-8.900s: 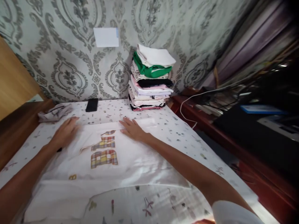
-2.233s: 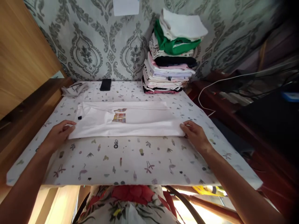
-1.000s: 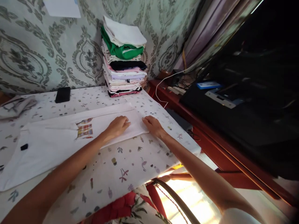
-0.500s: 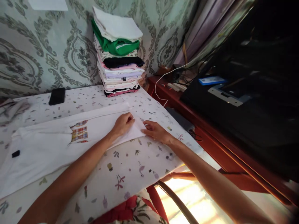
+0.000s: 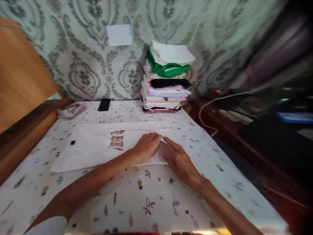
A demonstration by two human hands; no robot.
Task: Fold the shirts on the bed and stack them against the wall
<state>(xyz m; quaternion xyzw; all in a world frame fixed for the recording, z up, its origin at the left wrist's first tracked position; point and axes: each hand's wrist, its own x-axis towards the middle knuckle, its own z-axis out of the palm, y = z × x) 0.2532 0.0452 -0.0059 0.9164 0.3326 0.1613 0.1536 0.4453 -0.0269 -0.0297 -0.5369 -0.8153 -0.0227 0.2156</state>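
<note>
One printed cloth (image 5: 129, 202) bears one garment (image 5: 90, 148) — left hand (image 5: 147, 147) curled there, right hand (image 5: 180, 159) straighter, each grip's hold unclear.

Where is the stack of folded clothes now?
In the head view, the stack is just right of centre, on the table near the patterned wall, beyond the white garment.

White garment (image 5: 88, 150), spread wide in the earliest view, was folded into a strip; the plaid print (image 5: 116, 141) was partly covered. Left hand (image 5: 148, 147) was shifted from the garment end left of the print to just right of it. Right hand (image 5: 179, 161), bent at the end right of the print half a second earlier, was straightened and brought in close beside the left one.
</note>
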